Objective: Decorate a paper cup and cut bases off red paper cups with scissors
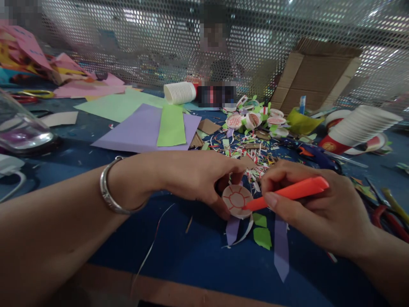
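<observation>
Between the thumb and fingers of my left hand (pixel 194 177) is a small round paper disc (pixel 234 197), perhaps a cup's base, with a red ring and spokes drawn on its pale face. An orange-red marker (pixel 290 192) is gripped in my right hand (pixel 322 209), its tip touching the disc's lower right part. Below the disc lie a short purple paper strip (pixel 232 230), a curled white strip and green paper leaves (pixel 262 238). A longer purple strip with a pointed end (pixel 281 251) lies under my right hand.
Behind my hands are paper scraps (pixel 252 149), purple sheets (pixel 128 128) and a heap of decorated discs (pixel 249 120). Stacked paper cups (pixel 361 128) stand right, near scissors (pixel 383 215). Cardboard (pixel 315 79) leans on a perforated metal screen (pixel 153 42); a clear container (pixel 22 128) is left.
</observation>
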The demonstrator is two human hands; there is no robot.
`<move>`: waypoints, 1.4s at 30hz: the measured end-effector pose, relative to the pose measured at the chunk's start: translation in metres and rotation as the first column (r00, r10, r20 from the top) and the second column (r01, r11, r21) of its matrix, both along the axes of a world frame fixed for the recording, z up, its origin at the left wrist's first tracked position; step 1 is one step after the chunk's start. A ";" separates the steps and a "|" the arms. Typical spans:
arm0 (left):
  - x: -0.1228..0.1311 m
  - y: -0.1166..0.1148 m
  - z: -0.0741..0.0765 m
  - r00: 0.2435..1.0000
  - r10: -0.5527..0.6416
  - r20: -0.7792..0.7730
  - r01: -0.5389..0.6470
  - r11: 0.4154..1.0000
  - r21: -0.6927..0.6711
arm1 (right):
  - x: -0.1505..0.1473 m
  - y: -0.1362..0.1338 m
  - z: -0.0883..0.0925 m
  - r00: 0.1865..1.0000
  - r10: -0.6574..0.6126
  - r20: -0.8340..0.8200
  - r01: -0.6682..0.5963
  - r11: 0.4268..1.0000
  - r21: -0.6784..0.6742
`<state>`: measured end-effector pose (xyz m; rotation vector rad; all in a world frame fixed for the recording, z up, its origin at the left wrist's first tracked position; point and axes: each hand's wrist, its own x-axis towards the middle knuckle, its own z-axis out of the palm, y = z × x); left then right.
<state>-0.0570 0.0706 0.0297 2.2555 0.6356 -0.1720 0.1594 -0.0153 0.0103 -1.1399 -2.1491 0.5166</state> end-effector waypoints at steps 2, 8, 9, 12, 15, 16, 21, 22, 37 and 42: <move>0.000 0.000 0.001 1.000 0.006 -0.017 -0.006 1.000 0.003 | 0.001 0.001 0.001 1.000 -0.008 0.005 0.008 1.000 -0.020; 0.001 0.000 0.003 1.000 -0.004 -0.028 0.005 1.000 0.018 | 0.001 0.005 0.002 0.999 -0.004 -0.054 0.000 0.997 -0.082; 0.001 0.000 0.003 1.000 -0.002 -0.031 0.003 1.000 0.020 | 0.001 0.006 0.002 0.998 -0.008 -0.059 0.003 0.996 -0.085; 0.001 0.000 0.003 0.999 0.005 -0.040 -0.004 1.000 0.026 | -0.001 0.006 0.003 0.998 -0.032 -0.054 0.029 0.997 -0.068; 0.000 0.000 0.003 0.999 0.008 -0.043 -0.007 1.000 0.028 | -0.002 0.006 0.003 0.998 -0.047 -0.032 0.046 0.998 -0.030; 0.000 0.000 0.003 0.999 0.011 -0.043 -0.009 1.000 0.029 | -0.002 0.005 0.002 0.999 -0.048 -0.022 0.048 0.999 -0.018; 0.000 0.000 0.004 0.999 0.008 -0.037 -0.008 1.000 0.010 | -0.003 0.005 -0.001 0.998 -0.059 -0.011 0.059 0.998 0.006; 0.000 0.000 0.004 0.999 0.007 -0.037 -0.007 1.000 0.006 | -0.002 0.005 -0.001 0.998 -0.057 -0.015 0.057 0.998 0.009; 0.000 -0.001 0.005 0.997 0.003 -0.071 -0.001 1.000 0.027 | -0.004 0.004 0.006 0.997 -0.058 0.044 0.056 0.997 0.046; 0.001 -0.002 0.005 0.998 0.001 -0.059 0.000 1.000 0.003 | -0.003 0.003 0.004 0.999 -0.035 -0.013 0.035 0.999 0.037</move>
